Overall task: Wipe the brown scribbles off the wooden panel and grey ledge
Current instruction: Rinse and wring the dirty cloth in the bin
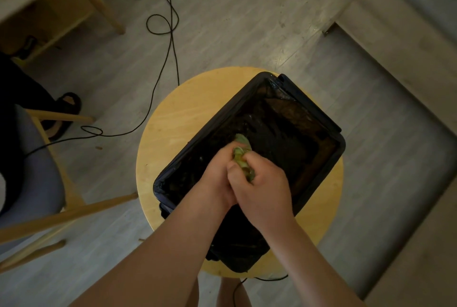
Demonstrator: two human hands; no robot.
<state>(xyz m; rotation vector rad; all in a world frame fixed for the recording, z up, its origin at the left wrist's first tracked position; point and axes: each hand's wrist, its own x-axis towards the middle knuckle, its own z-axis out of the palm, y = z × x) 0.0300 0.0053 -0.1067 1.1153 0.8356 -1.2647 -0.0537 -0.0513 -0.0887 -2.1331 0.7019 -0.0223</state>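
Grey plank floor (222, 22) lies open beyond the round wooden stool (178, 114), while a black cable (170, 42) and chair legs (74, 212) crowd its left side. A black lined bin (319, 114) fills most of the seat, its right corner reaching the rim. Over the bin's opening, the left hand (217, 173) and right hand (262, 183) curl tightly round a crumpled green cloth (242, 156), fingers pressed together.
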